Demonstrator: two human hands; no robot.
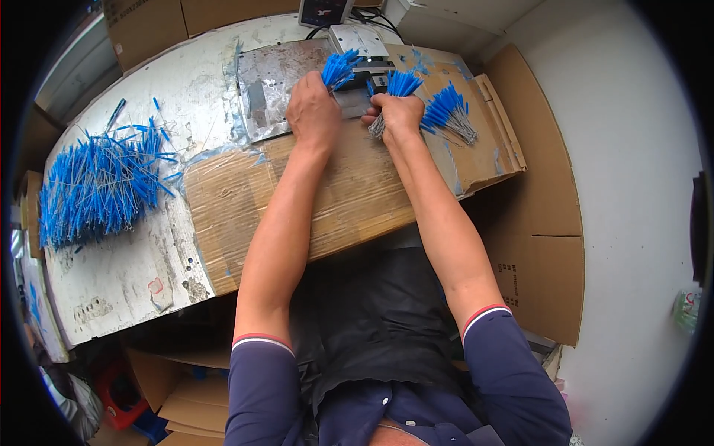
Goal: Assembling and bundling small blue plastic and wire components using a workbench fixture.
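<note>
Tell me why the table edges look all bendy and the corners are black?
Head view: the fisheye lens curves the worn white table and leaves black corners; even daylight, soft shadows; both hands, left and right, gripping bundles of blue-tipped wires, look sharp.

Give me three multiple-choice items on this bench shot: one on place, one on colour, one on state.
1. Where does the big loose pile of blue-tipped wires lie?
A. at the person's left on the worn table
B. on the floor
C. on the person's lap

2. What colour are the tips of the bundle in the left hand?
A. red
B. blue
C. green

3. What is the state of the right hand?
A. open and flat
B. out of view
C. shut around a bundle

Answers:
1 A, the pile is on the tabletop at the picture's left.
2 B, blue tips fan out above the fist.
3 C, the fingers wrap the wires.
</note>
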